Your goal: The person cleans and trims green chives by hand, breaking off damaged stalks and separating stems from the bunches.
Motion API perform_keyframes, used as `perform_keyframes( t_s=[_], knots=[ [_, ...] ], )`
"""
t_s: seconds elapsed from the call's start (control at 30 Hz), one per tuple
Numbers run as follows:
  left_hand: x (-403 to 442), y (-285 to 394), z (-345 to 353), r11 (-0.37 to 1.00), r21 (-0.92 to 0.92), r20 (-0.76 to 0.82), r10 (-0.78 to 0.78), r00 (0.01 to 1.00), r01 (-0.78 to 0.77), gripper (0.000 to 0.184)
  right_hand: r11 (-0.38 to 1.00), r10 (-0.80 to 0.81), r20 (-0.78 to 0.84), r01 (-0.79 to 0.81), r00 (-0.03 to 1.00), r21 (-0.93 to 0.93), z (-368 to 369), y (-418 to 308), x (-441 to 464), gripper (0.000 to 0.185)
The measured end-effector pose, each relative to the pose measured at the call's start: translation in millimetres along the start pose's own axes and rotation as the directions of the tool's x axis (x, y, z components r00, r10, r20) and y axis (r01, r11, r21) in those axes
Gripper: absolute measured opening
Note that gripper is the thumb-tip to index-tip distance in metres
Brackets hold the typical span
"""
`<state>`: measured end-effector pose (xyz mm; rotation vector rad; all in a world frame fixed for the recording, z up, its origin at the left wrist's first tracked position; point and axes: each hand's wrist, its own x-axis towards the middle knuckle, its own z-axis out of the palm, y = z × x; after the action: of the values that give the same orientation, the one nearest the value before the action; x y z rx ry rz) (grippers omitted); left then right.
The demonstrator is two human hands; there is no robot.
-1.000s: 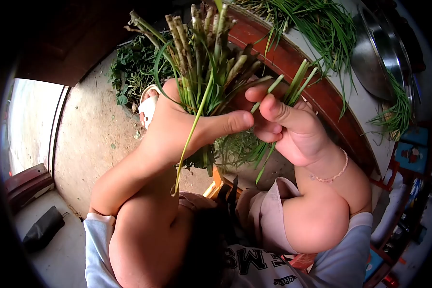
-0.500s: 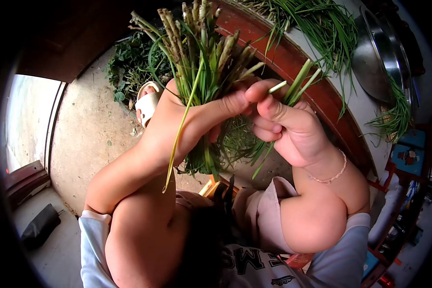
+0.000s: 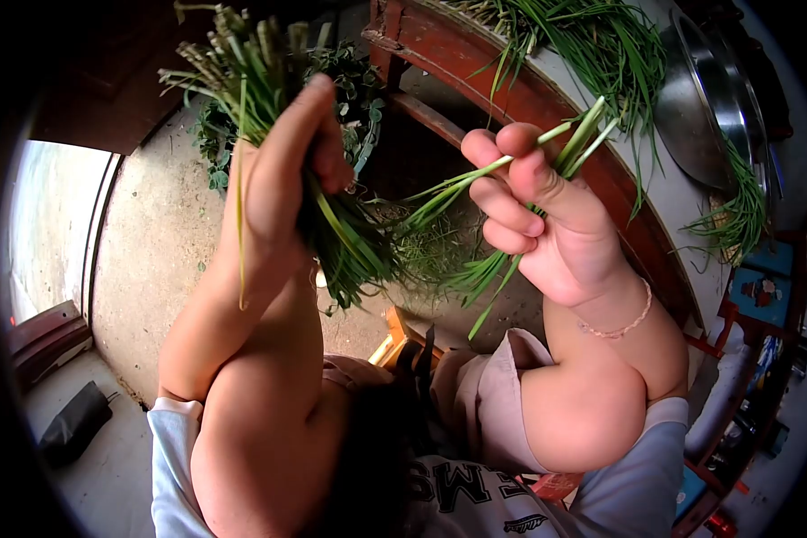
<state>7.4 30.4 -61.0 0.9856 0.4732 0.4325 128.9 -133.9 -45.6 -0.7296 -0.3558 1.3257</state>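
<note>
My left hand (image 3: 278,170) is wrapped round a thick bunch of garlic chives (image 3: 341,238). Their brownish, soil-marked root ends point up and away, and the green leaves hang down below my fist. One yellowed leaf (image 3: 240,224) trails over the wrist. A few garlic chive stalks (image 3: 585,134) with clean pale ends are pinched between the thumb and fingers of my right hand (image 3: 547,197), their leaves drooping beneath it. The two hands are apart, with a gap between them.
A red-edged table (image 3: 475,67) curves along the far right, bearing a pile of garlic chives (image 3: 592,45). Beside it stands a metal basin (image 3: 699,108), with a smaller chive bunch (image 3: 740,211) near it. Leafy greens (image 3: 215,143) and loose trimmings (image 3: 439,251) lie on the floor.
My left hand has moved left with the bunch, away from my right hand, and the bunch has tilted. My right hand has barely moved and now holds another stalk stretched out towards the left.
</note>
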Motion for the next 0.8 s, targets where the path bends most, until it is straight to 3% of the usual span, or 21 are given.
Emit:
perform_keyframes(
  t_s=[0.07,0.13,0.17,0.2,0.27,0.33,0.4,0.47,0.6,0.73,0.8],
  knots=[
    [1.3,2.7,-1.9,0.999,0.035,-0.043,0.020,0.999,-0.019,0.027,0.999,0.014,0.089,-0.010,0.996,-0.050,-1.5,-1.9,0.1,0.018],
    [-1.9,5.7,2.0,0.929,0.368,-0.169,0.099,0.981,-0.031,0.023,0.999,0.012,0.090,-0.008,0.996,-0.049,-1.8,-2.5,0.0,0.017],
    [-2.9,4.1,2.9,0.914,0.395,-0.112,0.152,0.982,-0.096,0.022,0.999,0.010,0.091,-0.006,0.996,-0.047,-1.6,-2.7,0.0,0.017],
    [-5.9,7.4,7.0,0.914,0.395,-0.114,0.153,0.982,-0.096,0.022,0.999,0.012,0.092,-0.007,0.996,-0.048,1.1,-3.0,-0.3,0.017],
    [-14.8,19.4,18.4,0.933,0.359,0.039,-0.060,0.997,0.042,0.024,0.999,-0.011,-0.051,0.009,0.999,-0.041,8.7,-4.2,-1.4,0.020],
    [-21.3,23.2,24.1,0.923,0.373,0.129,-0.148,0.980,0.091,0.024,0.993,-0.013,-0.069,0.005,0.998,-0.116,9.4,-4.7,-1.7,0.019],
    [-21.5,19.2,24.4,0.891,0.454,0.226,-0.138,0.964,0.021,0.032,0.982,-0.015,-0.086,-0.002,0.996,-0.191,11.4,-4.9,-2.5,0.018],
    [-20.8,12.8,27.7,0.950,0.311,0.311,-0.088,0.946,-0.014,0.039,0.942,-0.039,-0.096,0.005,0.995,-0.336,14.4,-4.7,-3.2,0.017],
    [-22.3,10.6,31.8,0.962,0.271,0.275,-0.104,0.956,0.027,0.039,0.837,-0.152,-0.072,0.089,0.986,-0.541,17.0,-2.5,-1.1,0.015],
    [-20.2,13.1,31.4,0.935,0.353,0.239,-0.131,0.962,0.039,0.029,0.821,-0.195,-0.092,0.111,0.976,-0.560,17.3,-0.9,-1.2,0.013],
    [-19.7,15.2,30.8,0.907,0.413,0.189,-0.171,0.967,0.079,0.024,0.878,-0.187,-0.070,0.134,0.980,-0.460,14.4,-1.7,-1.2,0.012]
  ],
)
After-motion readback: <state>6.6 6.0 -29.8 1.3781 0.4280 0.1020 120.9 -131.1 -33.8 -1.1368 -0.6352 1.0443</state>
